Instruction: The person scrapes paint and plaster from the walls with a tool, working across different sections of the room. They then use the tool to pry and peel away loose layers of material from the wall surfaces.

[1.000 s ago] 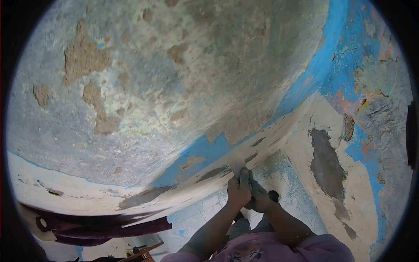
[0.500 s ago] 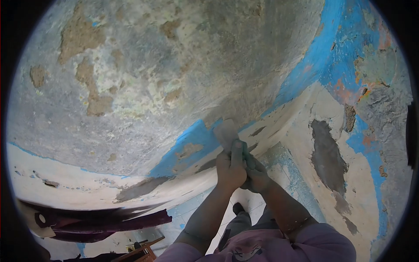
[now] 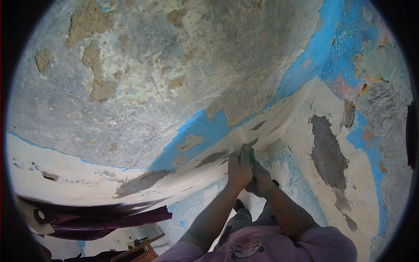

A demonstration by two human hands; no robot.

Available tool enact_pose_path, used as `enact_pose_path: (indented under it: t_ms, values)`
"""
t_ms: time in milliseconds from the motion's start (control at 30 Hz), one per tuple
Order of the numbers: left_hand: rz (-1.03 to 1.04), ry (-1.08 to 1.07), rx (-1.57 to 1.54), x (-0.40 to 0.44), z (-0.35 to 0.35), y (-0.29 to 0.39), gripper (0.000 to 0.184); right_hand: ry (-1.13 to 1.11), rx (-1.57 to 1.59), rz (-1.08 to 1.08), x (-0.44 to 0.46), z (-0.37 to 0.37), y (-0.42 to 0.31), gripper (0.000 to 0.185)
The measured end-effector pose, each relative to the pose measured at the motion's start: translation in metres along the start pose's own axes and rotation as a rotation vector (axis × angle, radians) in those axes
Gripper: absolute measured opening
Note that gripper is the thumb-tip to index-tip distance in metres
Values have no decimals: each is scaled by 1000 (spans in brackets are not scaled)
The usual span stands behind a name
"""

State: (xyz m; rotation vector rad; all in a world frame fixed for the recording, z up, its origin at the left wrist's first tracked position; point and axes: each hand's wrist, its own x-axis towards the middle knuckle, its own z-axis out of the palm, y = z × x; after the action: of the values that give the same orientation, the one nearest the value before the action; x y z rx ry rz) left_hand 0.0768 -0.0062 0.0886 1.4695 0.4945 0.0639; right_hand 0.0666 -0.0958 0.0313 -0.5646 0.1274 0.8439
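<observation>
A scraper (image 3: 238, 138) with a wide, pale blade lies against the lower wall, where a blue paint strip (image 3: 203, 130) meets the cream-coloured band below. My left hand (image 3: 239, 171) is closed around its handle, thumb pointing up toward the blade. Pressed alongside, my right hand (image 3: 262, 180) grips the same handle from the other side. Most of the handle is hidden by the fingers. The blade looks slightly blurred. Above it, the wall (image 3: 174, 48) is bare grey plaster with brown pitted spots.
To the right, an adjoining wall section (image 3: 362, 174) has cream and blue paint and a dark bare patch. Tiled floor (image 3: 283, 170) shows below. A dark purple cloth (image 3: 113, 225) hangs at lower left, near a wooden piece of furniture (image 3: 142, 251).
Both hands have moved down and slightly right with the scraper. Its blade has gone from the blue strip to the cream band, uncovering blue paint. The camera view has shifted a little.
</observation>
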Motion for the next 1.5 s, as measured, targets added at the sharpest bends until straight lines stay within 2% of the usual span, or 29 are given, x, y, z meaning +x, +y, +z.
enact_pose_path:
  t_ms: [67,200,267,333,367,433,467,500,567,633,667,767,900,967,1200,1233,1300,1367,1500]
  values:
    - [-54,-13,-41,7,0,-10,33,-24,1,19,0,-2,-1,21]
    - [-20,-39,-94,0,-4,-17,34,2,-18,14,-1,-7,6,21]
    - [7,19,130,-9,-3,-16,37,1,-22,-2,-4,-10,10,20]
    - [68,17,186,-2,-5,-12,39,14,-353,-104,-4,-10,10,21]
    - [110,16,247,1,-8,-11,40,15,-354,-100,0,-8,9,21]
    - [106,10,186,6,-4,14,38,-57,-96,-102,14,10,-9,23]
    - [142,-34,21,7,-2,23,37,-82,-388,-169,21,9,-14,22]
    - [180,-78,-142,7,-1,29,36,-88,-389,-169,16,12,-16,22]
    - [147,-81,-92,0,-1,18,35,-82,-146,-97,-1,21,-20,18]
    - [129,-20,73,-1,1,-3,36,-36,-146,-101,-8,14,-9,18]
    - [48,-52,-54,0,2,-5,36,15,-140,-92,-7,10,-7,17]
    - [74,-35,-84,11,-2,-5,36,-31,-81,-14,4,5,-10,18]
    - [39,-70,-130,-6,-3,-7,37,-59,-115,-8,-9,7,-4,17]
    - [36,-13,-40,-7,2,-7,37,-3,-126,-76,-8,1,2,16]
    - [68,-66,-241,-1,-3,-5,38,-117,-100,-40,-5,9,-4,13]
    - [65,-67,-238,-6,-5,-8,38,-46,-99,-31,-10,8,2,13]
    - [73,-24,-32,-4,-5,-6,40,11,-115,-34,-5,10,-3,13]
    - [67,-43,-54,3,-6,1,40,42,-78,1,2,13,-7,16]
    - [83,-34,-119,3,-6,-9,41,-76,-102,-41,-4,11,-7,19]
